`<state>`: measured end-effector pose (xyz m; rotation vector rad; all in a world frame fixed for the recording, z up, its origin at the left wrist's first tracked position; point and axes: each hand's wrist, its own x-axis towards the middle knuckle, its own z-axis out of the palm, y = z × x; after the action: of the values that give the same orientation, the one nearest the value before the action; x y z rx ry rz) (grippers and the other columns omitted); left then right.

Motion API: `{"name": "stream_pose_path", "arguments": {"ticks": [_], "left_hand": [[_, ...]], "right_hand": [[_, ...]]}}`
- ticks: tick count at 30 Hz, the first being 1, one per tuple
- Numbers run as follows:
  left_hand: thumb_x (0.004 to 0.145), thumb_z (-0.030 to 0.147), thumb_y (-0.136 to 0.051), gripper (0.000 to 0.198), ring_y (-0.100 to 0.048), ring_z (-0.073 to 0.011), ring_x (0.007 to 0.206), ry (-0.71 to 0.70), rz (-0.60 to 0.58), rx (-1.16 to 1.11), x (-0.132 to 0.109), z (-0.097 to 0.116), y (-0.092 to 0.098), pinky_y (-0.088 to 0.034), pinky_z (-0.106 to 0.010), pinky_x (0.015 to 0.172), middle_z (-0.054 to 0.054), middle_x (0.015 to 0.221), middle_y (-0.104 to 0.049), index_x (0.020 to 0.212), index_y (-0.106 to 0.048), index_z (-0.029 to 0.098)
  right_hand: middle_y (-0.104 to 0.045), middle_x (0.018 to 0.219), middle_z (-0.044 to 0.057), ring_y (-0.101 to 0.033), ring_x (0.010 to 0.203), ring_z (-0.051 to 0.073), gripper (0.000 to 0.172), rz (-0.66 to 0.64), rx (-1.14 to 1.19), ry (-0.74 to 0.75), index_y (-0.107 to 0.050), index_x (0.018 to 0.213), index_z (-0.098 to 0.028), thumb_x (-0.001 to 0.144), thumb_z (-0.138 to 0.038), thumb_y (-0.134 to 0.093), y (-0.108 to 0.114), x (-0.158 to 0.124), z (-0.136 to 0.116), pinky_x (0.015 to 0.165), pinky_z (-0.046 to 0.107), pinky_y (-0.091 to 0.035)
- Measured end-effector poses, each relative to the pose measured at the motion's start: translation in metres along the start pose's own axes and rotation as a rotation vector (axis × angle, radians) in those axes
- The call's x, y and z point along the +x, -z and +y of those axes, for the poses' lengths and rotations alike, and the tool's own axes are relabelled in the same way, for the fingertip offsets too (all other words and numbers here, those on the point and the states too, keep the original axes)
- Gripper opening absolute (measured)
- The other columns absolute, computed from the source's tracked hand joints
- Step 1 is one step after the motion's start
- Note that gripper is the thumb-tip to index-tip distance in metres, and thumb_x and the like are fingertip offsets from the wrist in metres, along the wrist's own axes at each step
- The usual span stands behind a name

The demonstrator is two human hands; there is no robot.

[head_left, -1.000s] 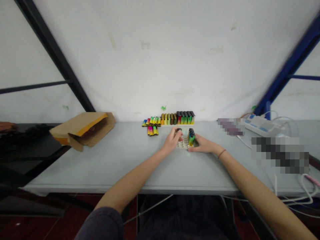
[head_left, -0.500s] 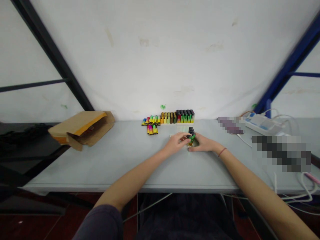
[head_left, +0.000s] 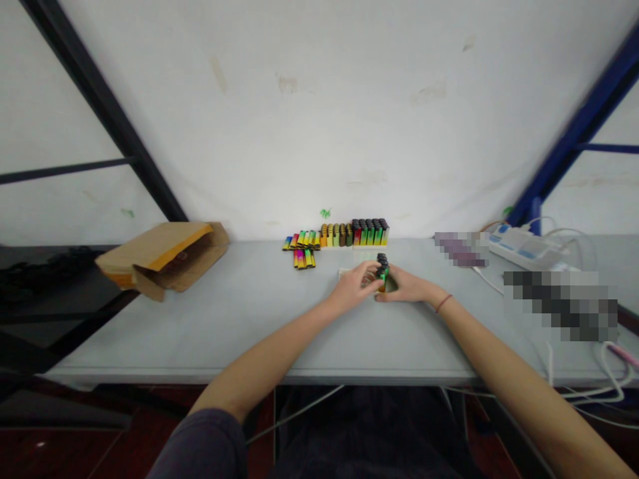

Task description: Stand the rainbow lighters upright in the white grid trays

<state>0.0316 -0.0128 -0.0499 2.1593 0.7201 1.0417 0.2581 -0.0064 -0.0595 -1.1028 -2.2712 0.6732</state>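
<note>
Two bare hands are ours, set at the middle of a flat grey table [head_left: 319,346], well back from its front edge. White cables [head_left: 612,392] trail near its front right corner. Our left hand [head_left: 357,286] is half curled, thumb and fingertips bent towards several upright black-topped lighters [head_left: 383,271] with green bodies; we cannot tell whether it pinches any. Our right hand [head_left: 409,286], a thin red band [head_left: 443,304] on its wrist, is spread around their right side, thumb apart from fingers. We see the back left corner of a pale, shallow tray [head_left: 343,272]; our left hand hides much of it. At the table's left edge, an open brown cardboard box [head_left: 160,253] lies with its mouth facing right. Farther back, we see flat-lying multicoloured lighters [head_left: 304,259]. By the back edge, upright yellow-and-brown lighters [head_left: 337,236] stand beside a block of black-topped multicoloured lighters [head_left: 370,234].
</note>
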Motion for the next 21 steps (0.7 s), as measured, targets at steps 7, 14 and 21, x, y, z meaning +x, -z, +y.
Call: {"name": "stream_pose_path", "arguments": {"ticks": [7, 14, 21], "left_hand": [[0.098, 0.033, -0.061, 0.027, -0.071, -0.0210, 0.105, -0.097, -0.016, 0.144, 0.000, 0.003, 0.005, -0.058, -0.036, 0.097, -0.009, 0.118, -0.073, 0.121, -0.067, 0.021], [0.104, 0.030, -0.049, 0.033, -0.066, -0.0232, 0.116, -0.133, -0.018, 0.445, 0.006, 0.005, 0.027, -0.051, -0.039, 0.107, -0.010, 0.123, -0.072, 0.130, -0.067, 0.021], [0.100, 0.031, -0.050, 0.035, -0.054, -0.0353, 0.130, 0.479, 0.159, 0.936, 0.006, -0.012, 0.080, -0.045, -0.051, 0.106, -0.015, 0.137, -0.066, 0.125, -0.073, 0.022]], "right_hand": [[-0.068, 0.134, 0.015, -0.063, 0.127, 0.038, 0.073, 0.004, -0.034, -0.023, -0.061, 0.135, -0.020, 0.075, -0.055, -0.084, 0.000, -0.001, 0.000, 0.115, 0.059, -0.047], [-0.065, 0.142, 0.017, -0.062, 0.130, 0.039, 0.085, -0.010, -0.025, -0.044, -0.057, 0.142, -0.018, 0.074, -0.060, -0.084, 0.000, -0.001, 0.002, 0.118, 0.059, -0.044], [-0.061, 0.149, 0.017, -0.058, 0.136, 0.040, 0.090, -0.015, -0.017, -0.024, -0.056, 0.147, -0.021, 0.073, -0.063, -0.085, 0.003, -0.001, 0.003, 0.122, 0.060, -0.039]]}}
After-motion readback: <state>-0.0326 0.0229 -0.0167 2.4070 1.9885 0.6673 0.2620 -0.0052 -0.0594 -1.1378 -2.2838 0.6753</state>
